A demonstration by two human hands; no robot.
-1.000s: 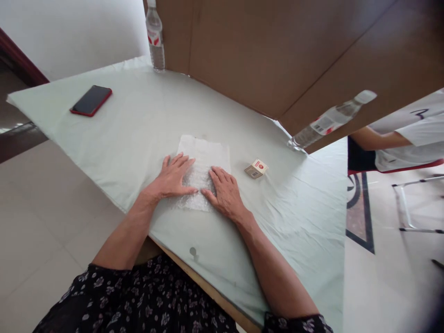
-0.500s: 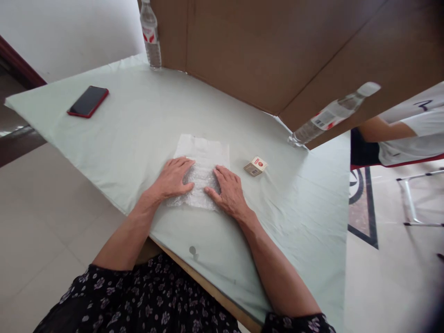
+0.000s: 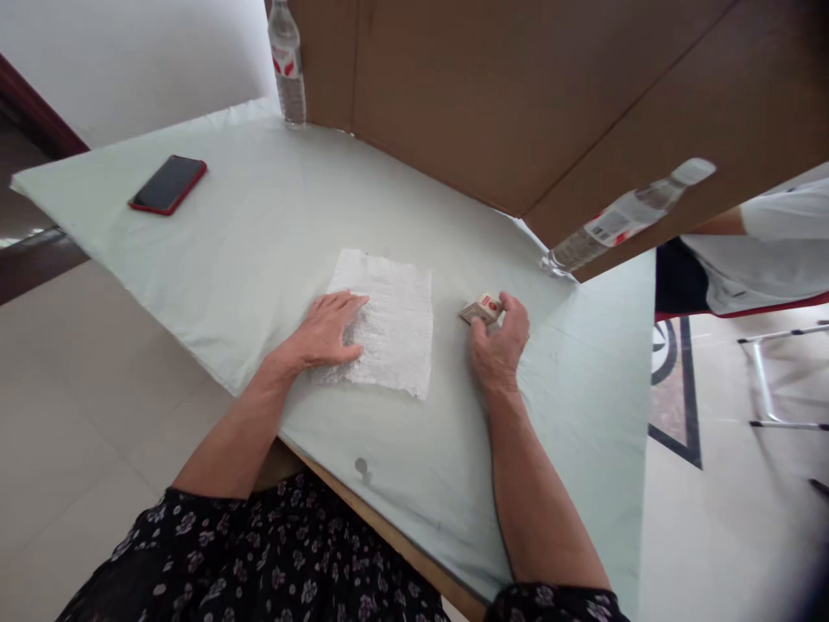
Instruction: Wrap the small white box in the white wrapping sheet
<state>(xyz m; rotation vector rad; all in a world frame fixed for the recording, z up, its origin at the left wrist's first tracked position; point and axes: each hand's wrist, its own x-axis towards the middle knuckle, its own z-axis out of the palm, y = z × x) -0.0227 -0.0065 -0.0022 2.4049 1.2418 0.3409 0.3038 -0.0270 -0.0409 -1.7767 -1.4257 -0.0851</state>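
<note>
A sheet of bubble wrap (image 3: 392,333) lies flat on the pale green tablecloth in front of me. My left hand (image 3: 327,331) rests on its left part, fingers spread and thumb apart. To the right of the sheet is a small cardboard box (image 3: 483,306), beige with a red mark on its top. My right hand (image 3: 500,345) has its thumb at the near side of this box and its fingers curled round the right side. The box sits on the cloth, partly covered by the fingers.
A phone (image 3: 168,184) in a red case lies at the far left. Two clear water bottles, one upright (image 3: 288,69) and one leaning in view (image 3: 622,220), stand before a large brown cardboard panel (image 3: 440,95). Beyond it at right, a person in a white top (image 3: 777,250) is partly visible.
My right hand has left the bubble wrap and moved right to the small box, closing its fingers round it. My left hand has stayed on the sheet.
</note>
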